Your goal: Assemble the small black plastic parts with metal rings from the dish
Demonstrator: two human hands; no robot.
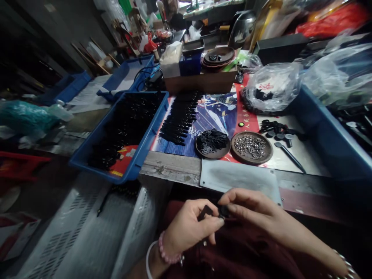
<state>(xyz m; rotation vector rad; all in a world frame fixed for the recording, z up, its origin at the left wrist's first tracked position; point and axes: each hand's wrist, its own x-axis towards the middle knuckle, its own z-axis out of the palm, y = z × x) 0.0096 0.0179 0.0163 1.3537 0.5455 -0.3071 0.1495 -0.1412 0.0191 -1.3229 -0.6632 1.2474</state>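
Observation:
Close to my body, in front of the bench edge, my left hand (194,223) and my right hand (255,207) meet around a small black round part (223,211). Thumb and fingers of both hands pinch it, and they cover much of it. Beyond them on the bench stands a round dish of small black pieces (213,143). Beside it is a brown dish of small metal screws or pins (251,147). Black round-headed parts (279,131) lie loose to the right, near a dark rod-like tool (290,157).
A blue tray (132,166) full of black parts sits at the left. A row of black elongated pieces (181,118) lies beside it. Another blue tray wall (337,128) rises at the right. A clear plastic bag (271,87) and a cardboard strip (200,82) stand behind.

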